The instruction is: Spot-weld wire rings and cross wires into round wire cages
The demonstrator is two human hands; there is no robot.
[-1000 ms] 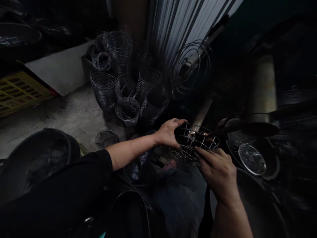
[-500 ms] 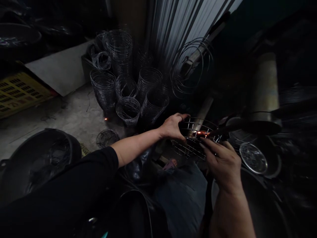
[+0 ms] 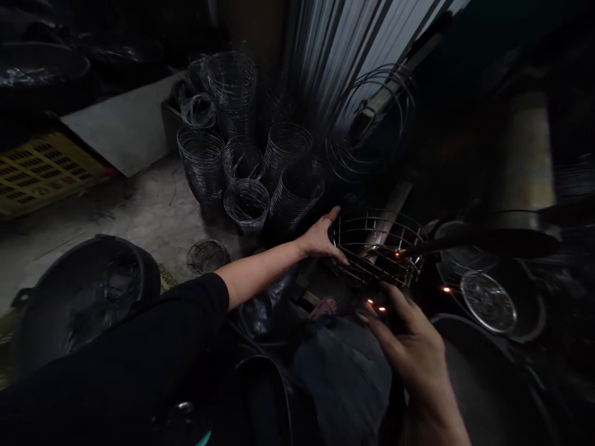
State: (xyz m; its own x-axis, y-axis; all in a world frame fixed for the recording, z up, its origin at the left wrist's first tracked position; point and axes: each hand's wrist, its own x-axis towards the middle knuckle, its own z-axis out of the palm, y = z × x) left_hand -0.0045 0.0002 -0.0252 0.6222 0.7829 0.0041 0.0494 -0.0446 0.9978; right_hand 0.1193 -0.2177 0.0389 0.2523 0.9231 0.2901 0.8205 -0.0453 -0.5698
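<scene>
Just right of centre, in front of me, is the wire basket (image 3: 374, 266), lying on its side round a pale bar (image 3: 395, 201) that runs into it. My left hand (image 3: 323, 240) has its near-left end, thumb and fingers spread wide over the rim wires, so a stretched span grip, not a fist. My right hand (image 3: 416, 341) is loose, thumb and fingers well apart, just beside the lower right edge. Can't tell if a fingertip brushes the wire; nothing visible in the palm.

Handling, my read: light, mostly air. Rings look stiff enough to keep their shape, but thin wire should flex if I squeeze across the middle. Bare metal, likely slick, and it'd roll in a loose hold. Not fragile, but could go oval.

Best hold: rim and crosswires at the left end, where my left hand sits. Right hand best on the lower right rim, pads flat across two wires.

Keep clear of the glowing spot (image 3: 398, 254) at the tip of the dark tapered arm (image 3: 446, 240); wire there is probably hot. Sparks (image 3: 382, 308) are right by my right fingers, bare skin, so no lingering.
</scene>
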